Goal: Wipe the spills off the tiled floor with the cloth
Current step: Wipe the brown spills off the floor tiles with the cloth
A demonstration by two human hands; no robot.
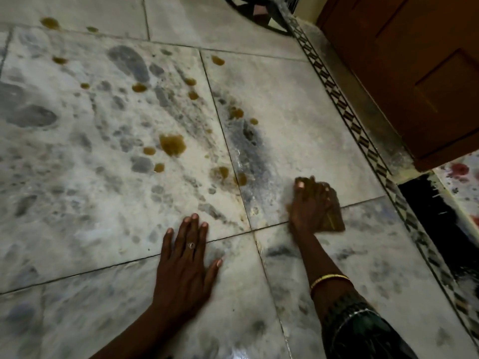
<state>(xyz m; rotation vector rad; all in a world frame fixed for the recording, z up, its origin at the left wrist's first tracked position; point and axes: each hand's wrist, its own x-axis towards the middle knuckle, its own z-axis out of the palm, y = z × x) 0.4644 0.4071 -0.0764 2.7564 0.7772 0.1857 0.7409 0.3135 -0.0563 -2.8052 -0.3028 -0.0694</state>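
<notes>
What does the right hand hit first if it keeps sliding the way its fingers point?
Likely bare tile: the right hand, pressing the cloth, points up-frame. The nearest spill lies off to its left, so it probably misses it.

The right hand hides most of the blurred cloth.

Tiled floor: pale grey-white marble, mottled with dark grey blotches, thin dark grout lines. Spills: amber-brown drops and puddles. Cloth: brown-ochre. Border strip: black-and-white diagonal chequer. Door: reddish-brown wood, panelled. Bangle: gold. Sleeve: dark green-black, patterned with pale lines.
</notes>
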